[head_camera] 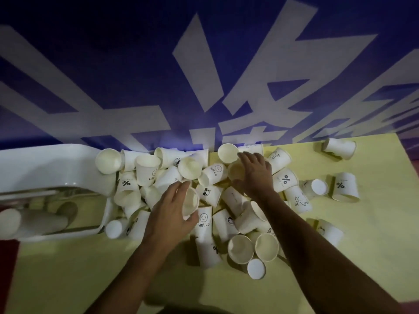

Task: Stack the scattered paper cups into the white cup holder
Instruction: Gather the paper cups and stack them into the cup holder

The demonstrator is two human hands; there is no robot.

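Observation:
Several white paper cups lie jumbled in a pile (210, 177) across the middle of the yellow table (68, 279); some carry "HELLO" or "%" prints. My left hand (172, 211) holds a paper cup (190, 201) by its side, mouth facing right. My right hand (256, 173) reaches deeper into the pile and closes over another cup (235, 171), which it partly hides. The white cup holder (52, 164) sits at the left edge, with a stack of cups (34, 220) lying inside it.
A blue wall with large white characters (204, 75) rises right behind the table. Stray cups lie at the far right (340, 147) and near right (345, 186). A red strip (8, 268) borders the table's left side.

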